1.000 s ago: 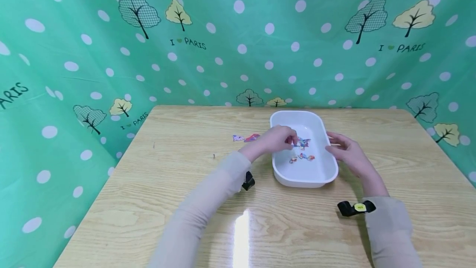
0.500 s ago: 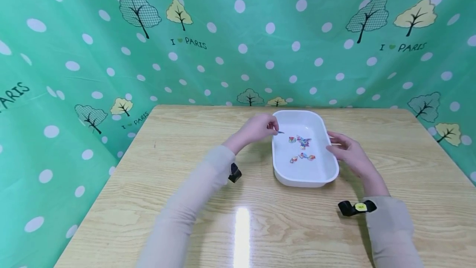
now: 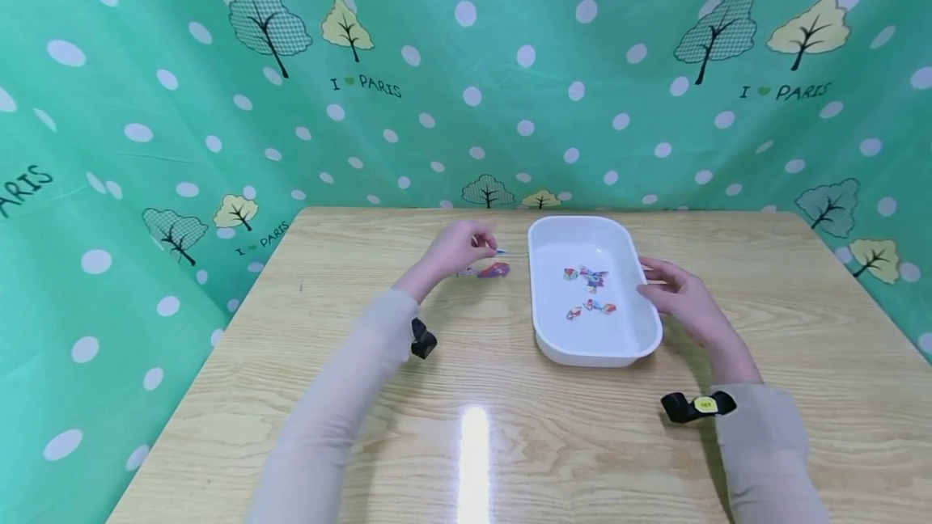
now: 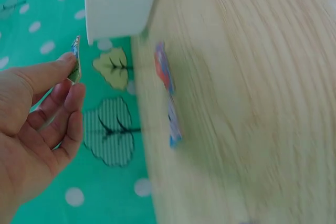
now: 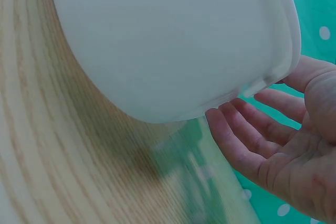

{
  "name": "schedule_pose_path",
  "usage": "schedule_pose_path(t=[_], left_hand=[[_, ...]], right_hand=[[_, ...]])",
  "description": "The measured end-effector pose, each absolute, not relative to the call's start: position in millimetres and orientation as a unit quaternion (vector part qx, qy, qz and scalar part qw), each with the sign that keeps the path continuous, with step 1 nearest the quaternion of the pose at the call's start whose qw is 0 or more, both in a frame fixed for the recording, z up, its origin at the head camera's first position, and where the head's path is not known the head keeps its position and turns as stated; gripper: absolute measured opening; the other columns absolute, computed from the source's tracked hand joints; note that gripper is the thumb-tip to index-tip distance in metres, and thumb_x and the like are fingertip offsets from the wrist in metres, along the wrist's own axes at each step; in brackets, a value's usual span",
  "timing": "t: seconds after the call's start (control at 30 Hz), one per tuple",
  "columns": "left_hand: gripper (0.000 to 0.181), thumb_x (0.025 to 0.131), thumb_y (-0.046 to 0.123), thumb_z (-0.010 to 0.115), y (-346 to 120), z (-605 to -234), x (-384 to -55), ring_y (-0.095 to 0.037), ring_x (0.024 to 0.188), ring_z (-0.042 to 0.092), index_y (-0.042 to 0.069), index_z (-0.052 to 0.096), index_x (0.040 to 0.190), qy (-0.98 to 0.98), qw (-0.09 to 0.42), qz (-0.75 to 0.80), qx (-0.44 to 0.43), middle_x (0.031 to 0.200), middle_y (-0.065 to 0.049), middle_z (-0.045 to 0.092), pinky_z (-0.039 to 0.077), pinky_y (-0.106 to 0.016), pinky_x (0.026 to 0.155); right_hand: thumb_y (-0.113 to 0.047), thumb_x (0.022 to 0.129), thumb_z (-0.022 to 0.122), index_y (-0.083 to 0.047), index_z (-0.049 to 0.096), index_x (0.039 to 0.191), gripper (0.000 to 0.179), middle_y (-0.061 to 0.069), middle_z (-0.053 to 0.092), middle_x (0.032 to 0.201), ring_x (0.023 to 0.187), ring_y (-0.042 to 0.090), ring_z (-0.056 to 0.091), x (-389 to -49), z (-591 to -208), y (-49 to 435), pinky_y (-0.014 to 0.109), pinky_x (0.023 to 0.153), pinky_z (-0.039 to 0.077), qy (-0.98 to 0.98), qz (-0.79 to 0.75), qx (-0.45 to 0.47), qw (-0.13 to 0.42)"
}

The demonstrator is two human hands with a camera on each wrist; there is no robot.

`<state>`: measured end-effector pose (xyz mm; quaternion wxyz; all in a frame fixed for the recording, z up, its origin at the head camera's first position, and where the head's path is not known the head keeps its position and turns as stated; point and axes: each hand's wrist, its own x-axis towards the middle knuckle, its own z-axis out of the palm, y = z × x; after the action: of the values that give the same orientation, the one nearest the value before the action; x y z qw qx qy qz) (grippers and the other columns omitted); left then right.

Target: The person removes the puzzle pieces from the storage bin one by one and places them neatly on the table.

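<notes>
My left hand [image 3: 460, 247] pinches a small, flat, colourfully printed cutout [image 4: 75, 51] between thumb and fingertips, raised left of the white plastic tub [image 3: 597, 359]. Below that hand, a red and purple cutout [image 4: 164, 67] lies on the table end to end with a paler one with a blue tip [image 4: 174, 124]. Several more bright cutouts [image 3: 593, 277] are scattered on the tub's floor. On the tub's right side, my right hand [image 3: 680, 297] holds the rim, thumb at the edge and fingers [image 5: 236, 135] against the outer wall.
The wooden table [image 3: 568, 443] carries the tub near its back edge. Behind it hangs a green polka-dot cloth [image 3: 408, 144] printed with trees. Black straps with small devices [image 3: 422, 340] sit at both wrists.
My left hand has moved left out of the tub, over its left rim, bringing the pinched cutout along. The right hand stays at the tub's rim, and the tub has not moved.
</notes>
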<state>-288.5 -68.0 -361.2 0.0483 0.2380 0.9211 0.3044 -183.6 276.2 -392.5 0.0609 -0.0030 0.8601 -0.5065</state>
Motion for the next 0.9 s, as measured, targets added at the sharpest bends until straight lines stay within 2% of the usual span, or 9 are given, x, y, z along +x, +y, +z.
schedule_pose_path(t=[0.57,0.7,0.9], left_hand=[[0.008,0.085,0.011,0.062,-122.1,-390.6,-293.5,-0.018,0.083,0.054,0.008,0.068,0.089,0.933,0.059,0.309,0.175,0.088,-0.005,0.063,0.045,-0.031,0.077],[0.007,0.084,0.009,0.061,-130.3,-393.2,-295.4,-0.019,0.082,0.055,0.007,0.067,0.086,0.936,0.057,0.299,0.176,0.086,-0.006,0.063,0.045,-0.032,0.077],[0.008,0.085,0.008,0.06,-142.4,-400.1,-299.5,-0.02,0.084,0.056,0.006,0.067,0.087,0.942,0.073,0.289,0.152,0.089,-0.007,0.064,0.045,-0.033,0.082]], right_hand=[[-0.03,0.091,0.054,-0.009,0.025,0.143,0.063,0.023,0.04,0.131,0.095,0.008,0.048,-183.7,-390.3,278.7,0.019,0.072,0.049,0.864,-0.5,-0.008,0.058],[-0.03,0.091,0.054,-0.009,0.025,0.143,0.064,0.023,0.04,0.131,0.092,0.003,0.049,-184.4,-391.1,278.8,0.019,0.072,0.05,0.864,-0.501,-0.011,0.059],[-0.029,0.091,0.054,-0.008,0.025,0.143,0.063,0.024,0.039,0.131,0.093,0.005,0.049,-185.7,-392.8,277.8,0.02,0.072,0.05,0.86,-0.507,-0.013,0.06]])
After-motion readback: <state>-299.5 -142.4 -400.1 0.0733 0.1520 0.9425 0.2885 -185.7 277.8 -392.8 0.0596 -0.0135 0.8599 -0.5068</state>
